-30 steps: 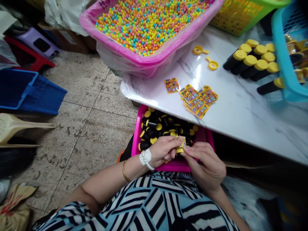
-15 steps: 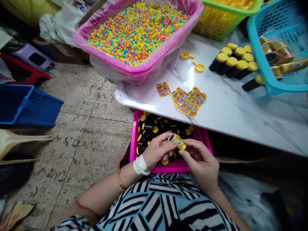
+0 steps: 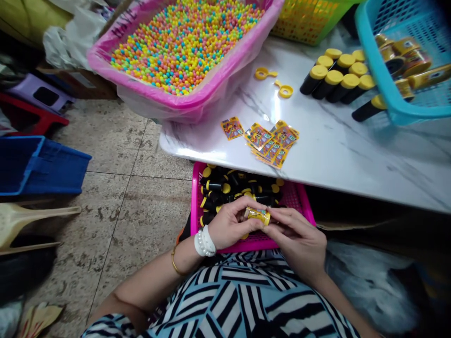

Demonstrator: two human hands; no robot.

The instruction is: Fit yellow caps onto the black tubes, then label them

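Note:
Above the bright pink basket (image 3: 195,206) in my lap, a small tube with a shiny yellow printed wrap (image 3: 258,215) lies sideways between my two hands. My left hand (image 3: 229,224) is closed round one end, thumb below and fingers above. The fingertips of my right hand (image 3: 301,241) pinch the other end, partly covering it. Black tubes with yellow caps (image 3: 216,186) lie jumbled in the basket under my hands. Just beyond, near the table's edge, are flat printed yellow-orange labels (image 3: 273,143), several overlapping and one apart (image 3: 232,128).
A plastic-lined pink tub (image 3: 186,105) of coloured beads stands on the white table (image 3: 338,159). Two yellow ring-shaped pieces (image 3: 284,90), upright black tubes (image 3: 331,84), a blue basket (image 3: 391,105) and a green basket (image 3: 310,23) are there too. A dark blue crate (image 3: 63,166) sits on the floor at left.
Between my fingers the tube has turned to lie more level, and its dark round end no longer shows. My right fingers have shifted along it. The view has moved slightly.

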